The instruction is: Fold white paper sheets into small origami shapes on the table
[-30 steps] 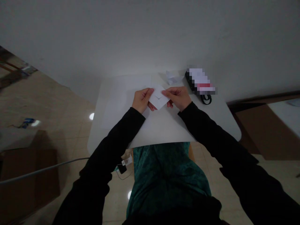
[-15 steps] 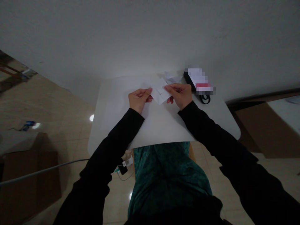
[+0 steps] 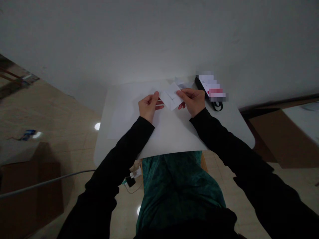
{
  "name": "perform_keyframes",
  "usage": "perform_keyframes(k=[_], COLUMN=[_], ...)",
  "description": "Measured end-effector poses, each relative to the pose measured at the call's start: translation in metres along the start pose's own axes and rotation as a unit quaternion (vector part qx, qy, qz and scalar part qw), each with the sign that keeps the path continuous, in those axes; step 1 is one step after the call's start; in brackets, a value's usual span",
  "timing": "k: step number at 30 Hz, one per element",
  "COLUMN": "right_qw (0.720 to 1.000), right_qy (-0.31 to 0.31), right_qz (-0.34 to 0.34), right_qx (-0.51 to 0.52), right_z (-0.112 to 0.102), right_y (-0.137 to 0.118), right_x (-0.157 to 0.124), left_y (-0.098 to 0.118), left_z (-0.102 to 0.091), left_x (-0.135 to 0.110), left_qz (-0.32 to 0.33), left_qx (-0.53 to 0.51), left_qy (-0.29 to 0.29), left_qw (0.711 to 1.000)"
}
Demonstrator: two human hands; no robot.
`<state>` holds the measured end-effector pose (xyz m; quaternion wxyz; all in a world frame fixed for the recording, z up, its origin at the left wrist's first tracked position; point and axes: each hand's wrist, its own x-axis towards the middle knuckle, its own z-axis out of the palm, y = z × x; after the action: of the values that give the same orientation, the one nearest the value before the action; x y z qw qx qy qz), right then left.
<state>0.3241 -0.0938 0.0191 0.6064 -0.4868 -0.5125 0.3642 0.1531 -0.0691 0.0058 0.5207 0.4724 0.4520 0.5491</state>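
Folded paper, likely light, easily creased (hold edges). Right hand pinches right edge; left hand, grip parted, by left corner.

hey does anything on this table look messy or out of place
One small thing: beyond the right hand, a bent piece of white paper sticks up unevenly, while the large white sheet lies flat. Nothing looks spilled.

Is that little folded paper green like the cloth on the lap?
No, the folded paper in the right hand is white.
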Motion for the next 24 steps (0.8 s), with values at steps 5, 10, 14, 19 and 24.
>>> perform_keyframes(k=[5, 10, 14, 19, 24], right_qw=[1.0, 1.0, 1.0, 0.998, 0.999], right_qy=[-0.009, -0.013, -0.011, 0.053, -0.005], right_qz=[-0.01, -0.01, -0.004, 0.006, 0.007], right_qx=[-0.008, -0.003, 0.01, 0.029, 0.044], right_z=[0.001, 0.001, 0.004, 0.015, 0.021], right_y=[-0.001, -0.002, 0.001, 0.007, 0.007], right_x=[-0.001, -0.001, -0.001, -0.01, -0.017], left_y=[-0.001, 0.001, 0.002, -0.005, -0.009], left_z=[0.001, 0.001, 0.002, 0.011, 0.014], left_x=[-0.003, -0.003, -0.005, -0.013, -0.018], left_qz=[0.024, 0.053, 0.045, 0.0, 0.074], left_qx=[0.013, 0.014, -0.005, -0.027, 0.037], left_qy=[0.017, 0.038, 0.029, -0.037, -0.049], left_qw=[0.999, 0.998, 0.999, 0.999, 0.995])
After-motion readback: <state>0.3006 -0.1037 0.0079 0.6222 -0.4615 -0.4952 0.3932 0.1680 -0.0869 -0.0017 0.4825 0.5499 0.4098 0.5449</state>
